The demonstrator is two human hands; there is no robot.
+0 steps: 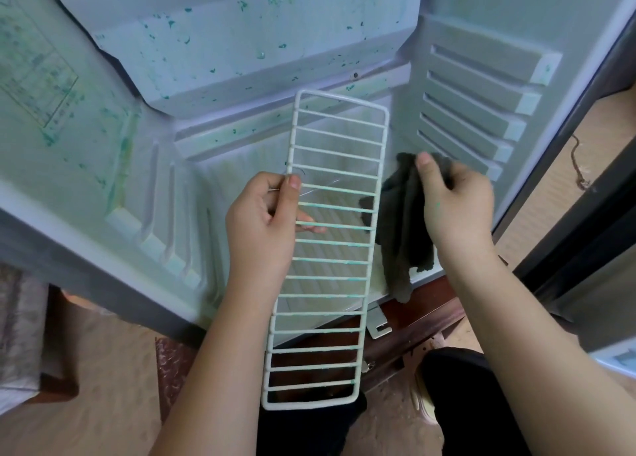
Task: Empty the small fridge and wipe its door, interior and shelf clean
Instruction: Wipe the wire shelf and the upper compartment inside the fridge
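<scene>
Before the open small fridge (241, 42), a wire shelf held out in both hands.
Left grip (261, 225) clasps the white wire shelf (332, 260) by its left rail, thumb on top, holding it lengthwise in front of the cavity. Right grip (457, 208) pinches a dark grey cloth (402, 235) hanging at the shelf's right rail. Green specks (187, 39) dot the inner walls and some rungs.

Shelf (332, 260), gripped by left hand (261, 228), blocks centre of fridge (275, 42) mouth. Cloth (402, 221) in right hand (457, 208) plugs the gap to the right wall. Free way in: left of shelf and over its top. Ribs (475, 111) jut from both side walls.
</scene>
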